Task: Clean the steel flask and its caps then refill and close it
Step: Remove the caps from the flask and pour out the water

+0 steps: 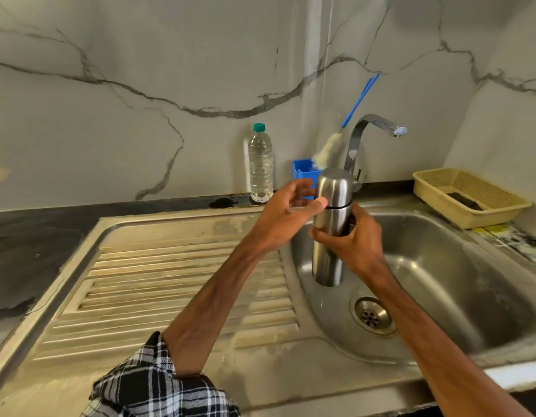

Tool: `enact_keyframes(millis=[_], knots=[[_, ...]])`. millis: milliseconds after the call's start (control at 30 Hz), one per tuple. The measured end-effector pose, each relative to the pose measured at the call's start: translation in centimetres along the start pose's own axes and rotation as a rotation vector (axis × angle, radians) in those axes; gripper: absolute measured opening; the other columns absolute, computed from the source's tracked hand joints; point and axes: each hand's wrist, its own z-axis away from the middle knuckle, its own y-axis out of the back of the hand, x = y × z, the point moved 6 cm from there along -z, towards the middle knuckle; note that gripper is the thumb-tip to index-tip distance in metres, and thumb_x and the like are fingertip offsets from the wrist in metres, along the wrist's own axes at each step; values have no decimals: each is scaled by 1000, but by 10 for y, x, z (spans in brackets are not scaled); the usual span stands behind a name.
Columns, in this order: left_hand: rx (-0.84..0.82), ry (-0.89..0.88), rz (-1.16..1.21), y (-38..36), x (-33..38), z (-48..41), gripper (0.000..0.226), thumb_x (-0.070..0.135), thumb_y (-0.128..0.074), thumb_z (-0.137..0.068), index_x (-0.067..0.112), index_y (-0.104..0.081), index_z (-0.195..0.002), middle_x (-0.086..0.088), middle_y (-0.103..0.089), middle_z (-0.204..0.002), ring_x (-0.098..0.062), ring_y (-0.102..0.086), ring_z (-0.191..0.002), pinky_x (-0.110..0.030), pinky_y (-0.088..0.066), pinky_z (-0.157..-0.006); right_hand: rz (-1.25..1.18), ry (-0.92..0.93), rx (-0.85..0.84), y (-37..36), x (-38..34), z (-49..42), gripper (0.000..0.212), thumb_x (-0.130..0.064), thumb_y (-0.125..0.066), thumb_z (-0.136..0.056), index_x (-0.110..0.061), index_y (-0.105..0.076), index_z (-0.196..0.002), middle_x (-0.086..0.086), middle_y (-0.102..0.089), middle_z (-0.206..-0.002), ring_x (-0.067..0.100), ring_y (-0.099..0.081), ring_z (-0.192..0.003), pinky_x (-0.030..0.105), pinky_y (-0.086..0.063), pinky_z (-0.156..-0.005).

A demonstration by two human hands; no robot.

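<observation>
Fingers of our right hand [355, 239] curl tight round the middle of the steel flask [328, 251], which we hold upright above the left part of the sink basin [441, 266], clear of its floor. Our left hand [286, 207] is spread loosely beside the top, the thumb tip touching the domed cap [334, 188] just above its seam, the other fingers apart and not closed on it. With the cap on, we cannot tell what is inside the flask.

Nearest us, a checked sleeve [152, 383] is pushed up our left forearm. Below the flask and a little to the right lies the drain [372, 316]; the ribbed drainboard [170, 281] stretches left (stained and pale).

Farther off, a beige basket [435, 188] sits at the basin's far right with a dark scrub pad [465, 201] lying in it. Against the far wall, behind the flask, a blue holder [303, 173] carries a bottle brush [330, 150], its blue handle leaning right past the tap [369, 124]. Left of the holder stands a clear water bottle [260, 164] with a green top, water visible inside.
</observation>
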Motion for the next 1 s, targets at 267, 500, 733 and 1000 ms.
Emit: enact_keyframes(millis=[267,500,733,1000], knots=[[-87,-100,-57,-22,-3,-15,68,50,-72,-88,25,-48,-147,7,-66,-129,-6,-64,-117,-38,-55,-102,64,-3,-92,-11,19,-4,65,-33,-94,-62,-18,-62,-116,-10,-70,-98,3,-67,-84,22,-57,-75],[-7,-163,-119,-19,7,-17,63,54,-74,-76,20,-64,-128,7,-74,-108,-7,-72,-98,-39,-58,-95,37,-9,-101,-8,20,1,56,-37,-95,-57,-21,-65,-103,-12,-71,-85,-3,-67,-74,12,-53,-62],[226,-197,-309,-33,22,-5,44,41,-75,-89,15,-64,-123,12,-67,-92,-3,-66,-83,-31,-58,-85,112,3,-1,-7,20,5,46,-40,-91,-58,-25,-61,-90,-11,-69,-77,4,-66,-67,25,-55,-63],[263,116,-280,-27,-1,-5,85,72,-78,-68,20,-52,-130,7,-65,-118,-11,-63,-106,-31,-54,-95,171,-34,-36,-9,25,5,52,-47,-90,-59,-26,-59,-95,-17,-65,-83,2,-62,-74,20,-52,-68]])
